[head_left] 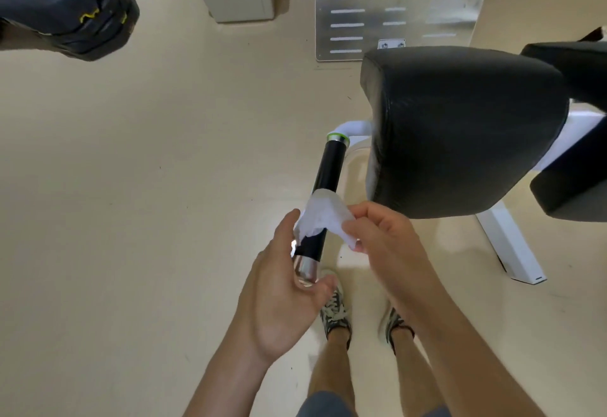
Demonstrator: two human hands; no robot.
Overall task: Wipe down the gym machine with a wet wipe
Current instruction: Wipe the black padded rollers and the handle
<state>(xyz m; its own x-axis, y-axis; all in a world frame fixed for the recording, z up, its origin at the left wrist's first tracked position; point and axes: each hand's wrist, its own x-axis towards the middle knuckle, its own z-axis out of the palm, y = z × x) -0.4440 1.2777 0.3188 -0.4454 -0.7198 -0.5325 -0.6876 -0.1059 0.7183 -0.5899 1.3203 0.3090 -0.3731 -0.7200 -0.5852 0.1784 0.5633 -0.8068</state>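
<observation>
A white wet wipe (323, 216) is draped over the black handle grip (328, 170) of the gym machine, which has a green ring at its far end and a chrome cap near me. My right hand (381, 239) pinches the wipe's right edge. My left hand (285, 288) is beside the handle's chrome end, palm up with relaxed fingers, its fingertips touching the wipe's left edge. The black padded seat (460, 131) sits just to the right of the handle.
A second black pad (578, 141) lies at the far right on a white frame leg (512, 249). A perforated metal plate (400, 6) stands ahead. A dark padded part (65, 6) hangs at the top left. Beige floor spreads to the left; my feet are below the handle.
</observation>
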